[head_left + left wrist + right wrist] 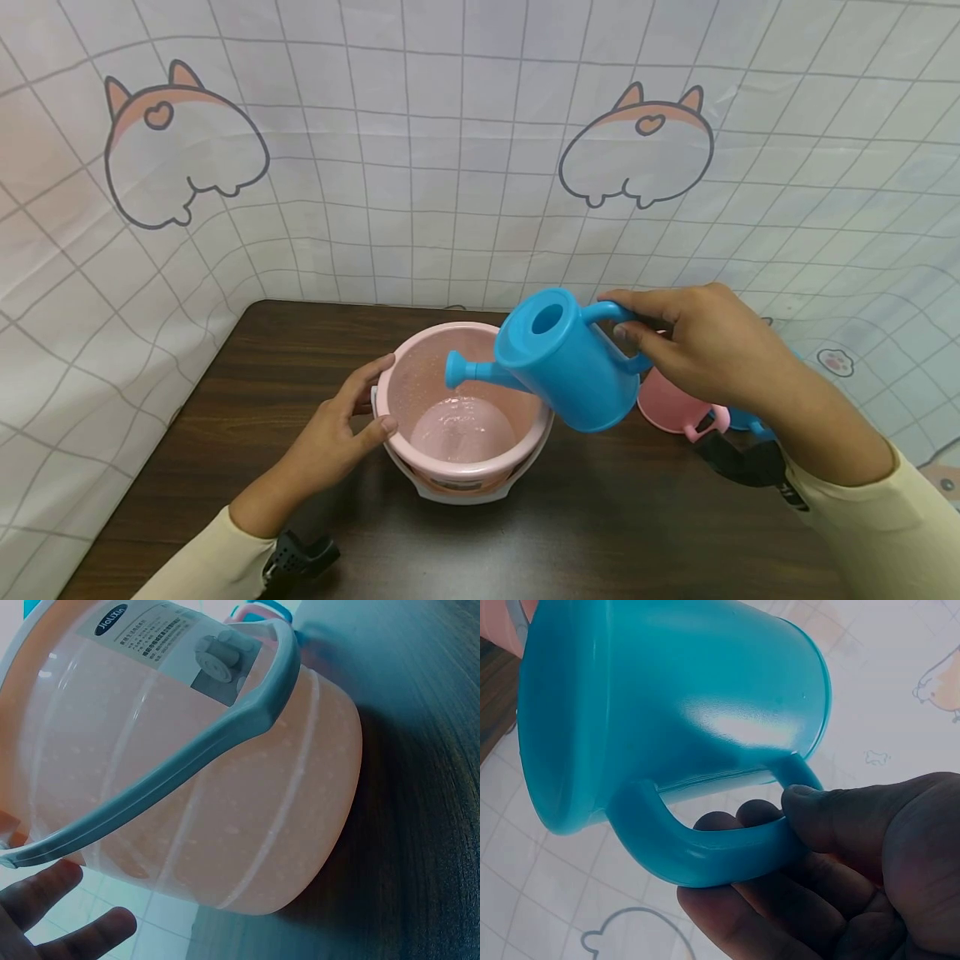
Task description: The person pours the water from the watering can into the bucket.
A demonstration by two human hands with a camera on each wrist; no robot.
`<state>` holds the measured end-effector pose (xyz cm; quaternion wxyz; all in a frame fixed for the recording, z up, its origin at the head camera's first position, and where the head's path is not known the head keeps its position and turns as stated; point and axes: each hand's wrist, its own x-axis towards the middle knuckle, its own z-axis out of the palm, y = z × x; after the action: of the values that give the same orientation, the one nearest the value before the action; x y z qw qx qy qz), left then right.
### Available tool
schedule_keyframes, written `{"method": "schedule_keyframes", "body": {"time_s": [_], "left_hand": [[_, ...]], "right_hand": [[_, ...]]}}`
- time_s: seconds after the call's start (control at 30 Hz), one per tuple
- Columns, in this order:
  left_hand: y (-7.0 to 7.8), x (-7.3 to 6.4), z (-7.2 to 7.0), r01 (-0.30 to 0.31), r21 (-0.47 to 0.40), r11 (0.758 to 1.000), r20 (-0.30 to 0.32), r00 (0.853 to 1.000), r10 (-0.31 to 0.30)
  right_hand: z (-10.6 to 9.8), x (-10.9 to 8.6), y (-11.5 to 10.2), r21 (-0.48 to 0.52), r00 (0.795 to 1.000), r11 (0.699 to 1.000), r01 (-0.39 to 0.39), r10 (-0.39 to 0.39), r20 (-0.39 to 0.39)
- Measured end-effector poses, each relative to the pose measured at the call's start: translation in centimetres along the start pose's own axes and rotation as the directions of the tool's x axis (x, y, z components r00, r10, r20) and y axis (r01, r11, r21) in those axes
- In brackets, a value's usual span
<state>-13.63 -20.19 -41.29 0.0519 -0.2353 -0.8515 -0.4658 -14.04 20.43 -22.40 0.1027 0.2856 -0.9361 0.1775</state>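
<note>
A pink bucket [468, 468] stands on the dark table, with a little water at its bottom. My left hand [326, 433] grips its left rim, thumb over the edge and fingers along the outer side. In the left wrist view the bucket's grey-white carrying handle [172, 780] hangs down across the wall below a paper label [165, 645]. My right hand [708, 342] holds a blue watering can [573, 375] by its handle [712, 859], fingers curled round it. The can tilts leftward, its spout [468, 370] over the bucket's opening.
Right of the can, partly behind my right forearm, a pink cup-like vessel with a handle [667, 404] stands on the table [637, 517]. Beside it a blue item [741, 419] is mostly hidden. A white gridded cloth [450, 167] with animal drawings hangs behind the table and along both sides.
</note>
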Motion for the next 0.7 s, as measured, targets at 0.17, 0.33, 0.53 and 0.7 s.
{"method": "schedule_keyframes", "body": {"time_s": [0.17,0.33,0.53,0.7], "left_hand": [[0.01,0.02,0.02,0.003,0.003,1.0,0.003,1.0,-0.003],[0.0,-0.02,-0.01,0.004,0.008,1.0,0.003,1.0,-0.004],[-0.02,0.04,0.01,0.002,0.003,1.0,0.004,1.0,-0.002],[-0.05,0.04,0.05,0.0,0.007,1.0,0.003,1.0,-0.001]], "right_hand": [[-0.04,0.02,-0.01,0.003,1.0,1.0,-0.009,0.009,0.007],[-0.1,0.07,-0.02,0.005,1.0,1.0,0.0,-0.001,0.004],[-0.12,0.11,-0.07,-0.001,1.0,1.0,0.0,0.0,0.0],[-0.13,0.14,-0.15,-0.004,1.0,1.0,-0.003,0.003,0.0]]}}
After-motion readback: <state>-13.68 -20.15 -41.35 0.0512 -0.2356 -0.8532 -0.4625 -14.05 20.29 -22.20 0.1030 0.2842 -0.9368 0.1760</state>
